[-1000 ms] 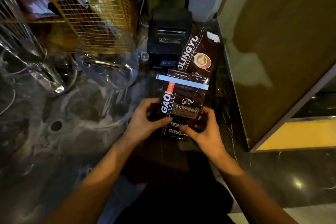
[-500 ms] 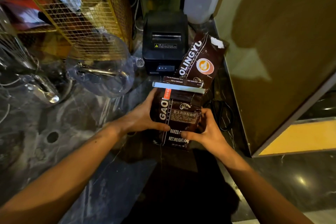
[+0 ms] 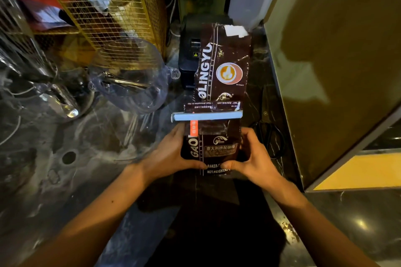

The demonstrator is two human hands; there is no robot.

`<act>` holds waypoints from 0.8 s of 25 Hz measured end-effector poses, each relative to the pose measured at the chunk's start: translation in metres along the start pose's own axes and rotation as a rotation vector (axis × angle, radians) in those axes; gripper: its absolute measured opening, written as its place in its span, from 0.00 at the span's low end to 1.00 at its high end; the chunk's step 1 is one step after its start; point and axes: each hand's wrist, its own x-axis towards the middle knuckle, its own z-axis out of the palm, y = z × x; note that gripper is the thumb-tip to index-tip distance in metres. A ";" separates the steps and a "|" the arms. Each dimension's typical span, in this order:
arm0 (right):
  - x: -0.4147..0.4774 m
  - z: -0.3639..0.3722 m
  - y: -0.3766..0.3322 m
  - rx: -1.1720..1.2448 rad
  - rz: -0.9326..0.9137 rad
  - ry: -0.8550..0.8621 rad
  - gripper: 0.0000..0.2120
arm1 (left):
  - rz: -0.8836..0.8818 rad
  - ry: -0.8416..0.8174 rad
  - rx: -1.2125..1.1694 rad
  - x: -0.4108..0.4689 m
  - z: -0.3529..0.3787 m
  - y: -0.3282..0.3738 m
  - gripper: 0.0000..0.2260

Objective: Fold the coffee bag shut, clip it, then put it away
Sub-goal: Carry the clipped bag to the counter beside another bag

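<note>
A dark brown coffee bag [image 3: 217,147] with white lettering stands upright on the dark marble counter. Its top is folded over, and a light blue clip bar [image 3: 206,116] runs across the fold. My left hand [image 3: 171,154] grips the bag's left side and my right hand [image 3: 251,158] grips its right side, thumbs nearly touching at the front. A second brown coffee bag [image 3: 225,63] stands upright just behind the first one.
A black receipt printer [image 3: 188,56] sits behind the bags. A clear plastic pitcher [image 3: 130,78] lies to the left, below a yellow wire rack [image 3: 104,13]. Black scissors [image 3: 271,136] lie to the right, against a tall brown cabinet wall [image 3: 336,60].
The clipped bag has shifted slightly to the right on the counter between both hands. The rear bag now stands straight instead of leaning right. My thumbs have come closer together.
</note>
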 end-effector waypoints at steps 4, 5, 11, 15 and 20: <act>0.009 -0.008 -0.006 -0.136 -0.048 -0.082 0.41 | -0.026 0.067 0.030 -0.012 0.012 0.003 0.48; 0.011 -0.009 -0.007 -0.140 -0.036 -0.091 0.42 | -0.048 0.077 -0.011 -0.011 0.014 0.005 0.48; 0.026 -0.017 -0.009 -0.113 -0.001 -0.166 0.57 | -0.096 0.191 -0.193 0.001 0.005 0.010 0.54; 0.031 -0.017 -0.003 -0.134 0.009 -0.172 0.54 | -0.089 0.142 -0.172 0.003 0.006 0.008 0.51; 0.029 -0.013 -0.003 -0.178 -0.010 -0.151 0.45 | -0.032 0.079 -0.269 0.006 0.001 0.004 0.48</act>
